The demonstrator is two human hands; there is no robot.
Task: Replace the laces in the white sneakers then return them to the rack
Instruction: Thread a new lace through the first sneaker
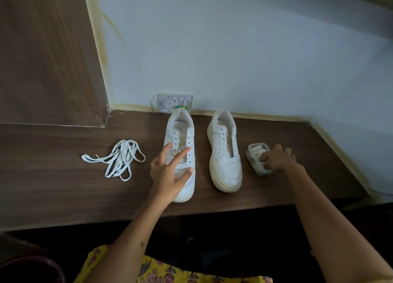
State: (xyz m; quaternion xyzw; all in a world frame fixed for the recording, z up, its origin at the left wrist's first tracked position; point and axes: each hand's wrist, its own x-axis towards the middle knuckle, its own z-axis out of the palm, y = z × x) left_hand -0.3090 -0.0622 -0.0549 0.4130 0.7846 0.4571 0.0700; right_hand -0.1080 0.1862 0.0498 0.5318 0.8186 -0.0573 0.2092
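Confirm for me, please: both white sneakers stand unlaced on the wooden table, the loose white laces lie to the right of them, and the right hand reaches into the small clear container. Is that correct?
Not quite. The head view shows the loose white laces lying to the left of the white sneakers, not the right. The rest holds: both are unlaced on the wooden table, and the right hand reaches into the small clear container.

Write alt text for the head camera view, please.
Two unlaced white leather sneakers stand on a dark wooden table; the left hand reaches over the left one, the right hand touches a small clear plastic box. Loose white flat laces lie left.
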